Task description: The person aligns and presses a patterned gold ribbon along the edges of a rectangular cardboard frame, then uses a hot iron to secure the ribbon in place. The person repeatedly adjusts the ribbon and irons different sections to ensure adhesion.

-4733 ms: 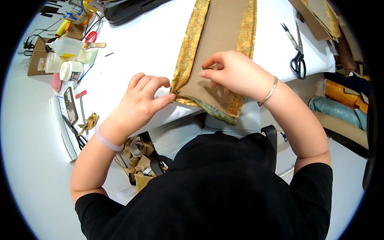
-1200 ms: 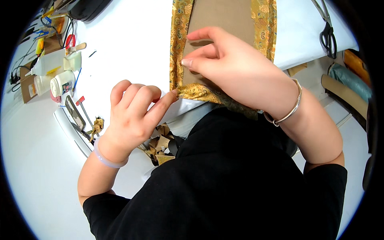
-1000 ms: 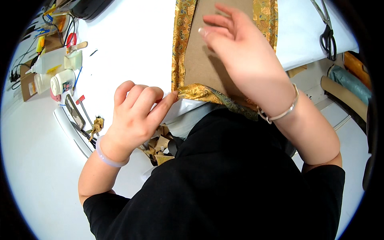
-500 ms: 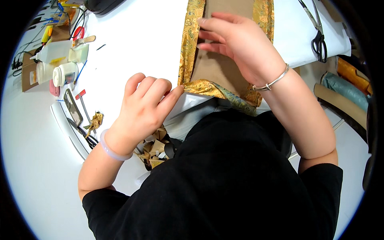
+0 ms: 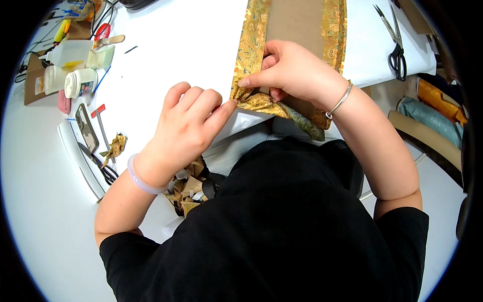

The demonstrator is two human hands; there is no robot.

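Brown panel (image 5: 296, 25) with gold brocade border (image 5: 251, 43) — far centre on white table (image 5: 171, 55), near right corner overhanging. Left hand (image 5: 188, 121): fingers curled, one tip at panel's near left corner; pinching or pressing, cannot tell. Right hand (image 5: 297, 68): thumb on bunched fabric (image 5: 243, 93), grasp unclear. Risk: crooked, creased corner — from slipping fingertip or uneven pull.

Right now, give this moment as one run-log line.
left hand: at near left corner of brown panel; right hand: on gold patterned border; gold end flap: rumpled; black-handled scissors: on table, blades parted
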